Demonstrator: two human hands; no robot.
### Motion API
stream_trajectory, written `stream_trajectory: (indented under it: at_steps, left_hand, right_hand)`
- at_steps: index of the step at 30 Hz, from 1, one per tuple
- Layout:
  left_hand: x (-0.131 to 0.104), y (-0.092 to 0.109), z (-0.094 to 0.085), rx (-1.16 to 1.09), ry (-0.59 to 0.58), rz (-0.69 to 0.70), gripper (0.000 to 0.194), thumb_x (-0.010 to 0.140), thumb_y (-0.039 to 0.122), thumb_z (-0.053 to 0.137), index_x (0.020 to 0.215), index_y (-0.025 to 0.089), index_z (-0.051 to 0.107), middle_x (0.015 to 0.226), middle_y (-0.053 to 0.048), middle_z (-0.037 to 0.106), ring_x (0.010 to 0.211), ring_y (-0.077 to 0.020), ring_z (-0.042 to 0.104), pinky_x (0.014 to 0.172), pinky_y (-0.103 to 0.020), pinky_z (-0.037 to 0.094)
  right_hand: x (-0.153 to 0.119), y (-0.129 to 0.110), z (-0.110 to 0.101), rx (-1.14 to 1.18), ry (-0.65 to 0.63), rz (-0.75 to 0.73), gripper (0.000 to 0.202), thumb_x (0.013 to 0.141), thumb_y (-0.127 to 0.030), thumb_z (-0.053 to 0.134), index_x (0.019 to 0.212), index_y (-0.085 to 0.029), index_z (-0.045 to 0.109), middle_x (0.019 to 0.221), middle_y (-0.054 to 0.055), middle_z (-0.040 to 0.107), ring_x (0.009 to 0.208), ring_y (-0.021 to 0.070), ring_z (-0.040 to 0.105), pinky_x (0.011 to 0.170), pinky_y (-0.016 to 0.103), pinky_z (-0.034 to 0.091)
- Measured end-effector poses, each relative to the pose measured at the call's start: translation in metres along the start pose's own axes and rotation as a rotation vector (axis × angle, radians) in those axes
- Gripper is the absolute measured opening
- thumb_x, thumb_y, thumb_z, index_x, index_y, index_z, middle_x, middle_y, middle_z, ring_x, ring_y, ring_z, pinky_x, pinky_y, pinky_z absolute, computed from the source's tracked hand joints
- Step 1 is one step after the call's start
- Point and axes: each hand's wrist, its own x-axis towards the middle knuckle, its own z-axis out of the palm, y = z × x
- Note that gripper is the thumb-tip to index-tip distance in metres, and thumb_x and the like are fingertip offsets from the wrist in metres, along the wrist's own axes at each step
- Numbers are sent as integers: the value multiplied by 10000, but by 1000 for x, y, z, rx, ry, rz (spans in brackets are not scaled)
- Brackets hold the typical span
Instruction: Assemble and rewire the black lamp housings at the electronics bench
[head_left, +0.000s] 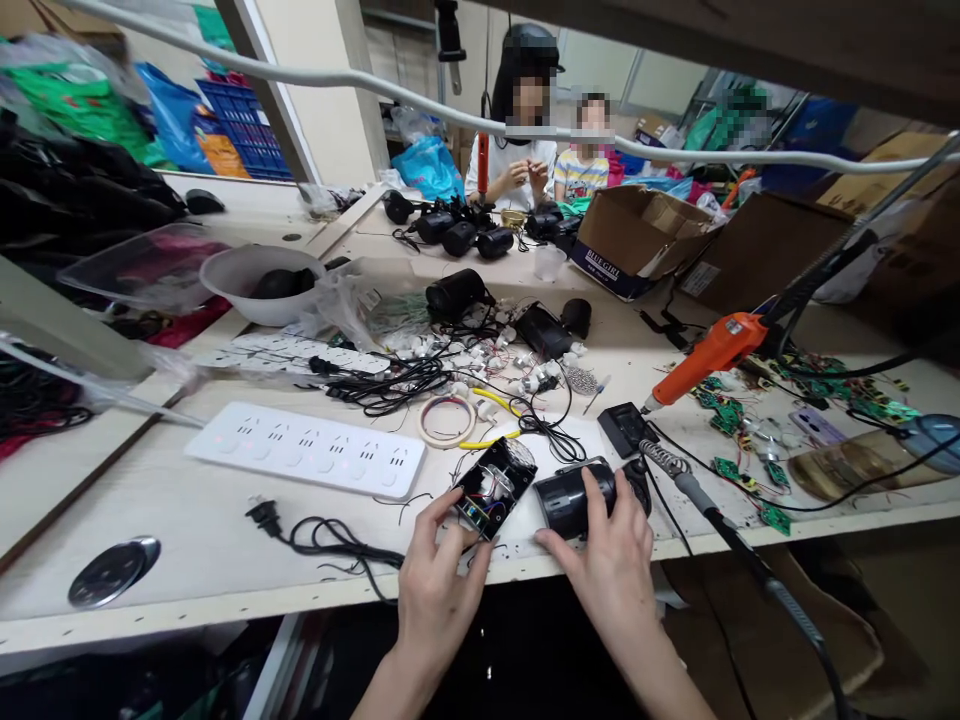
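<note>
My left hand (442, 575) has its thumb and fingers around the lower end of an opened black housing (496, 488), whose coloured wires and small circuit board show inside. To its right, my right hand (611, 540) rests its fingers on top of a glossy black cylindrical shell (574, 497), with the thumb at the shell's lower left edge. The two black parts lie close together near the bench's front edge, a narrow gap between them. A black cable with a plug (264, 515) runs along the bench toward my left hand.
A white power strip (307, 448) lies left, tape rolls (447, 420) behind the housing. An orange electric screwdriver (709, 357) and a soldering iron (697, 495) are at right, near green circuit boards (724, 410). Two people are across the bench, behind a cardboard box (637, 240).
</note>
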Motion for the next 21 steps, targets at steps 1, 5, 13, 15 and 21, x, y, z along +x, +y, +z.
stream_trajectory:
  at_steps: [1, 5, 13, 15, 21]
  left_hand:
    - [0, 0, 1, -5, 8, -7, 96, 888, 169, 609, 828, 200, 541, 1247, -128, 529, 1052, -223, 629, 825, -359, 593]
    - [-2, -1, 3, -32, 50, -36, 86, 874, 166, 622, 835, 198, 553, 1247, -127, 517, 1070, -233, 617, 856, -392, 595]
    - [-4, 1, 2, -48, 65, -70, 111, 869, 163, 613, 964, 188, 560, 1234, -139, 486, 1125, -250, 593, 898, -409, 595]
    - [-3, 2, 2, -36, 95, -78, 211, 865, 166, 621, 1062, 169, 547, 1230, -153, 488, 1153, -260, 581, 909, -414, 592]
    - [0, 3, 2, -20, 143, -75, 483, 868, 192, 630, 1312, 149, 445, 1298, -182, 465, 1225, -281, 533, 944, -445, 574]
  right_hand:
    - [-1, -1, 2, 10, 1, -3, 832, 868, -749, 397, 1445, -151, 369, 1398, 303, 353, 1222, 492, 433, 856, 678, 465]
    - [1, -2, 1, 69, 13, -42, 768, 901, -689, 431, 1416, -120, 410, 1338, 293, 366, 1229, 471, 402, 870, 671, 471]
    - [44, -1, -41, 188, 101, -59, 662, 839, -618, 603, 1338, -190, 533, 1295, 202, 453, 1212, 414, 471, 979, 631, 442]
    - [56, -14, -51, 297, 75, -85, 656, 814, -552, 661, 1363, -226, 508, 1329, 167, 467, 1237, 380, 489, 1017, 589, 445]
    - [66, -51, -39, 535, -136, -281, 734, 731, -356, 778, 1392, -236, 481, 1430, 156, 406, 1331, 360, 431, 1076, 548, 435]
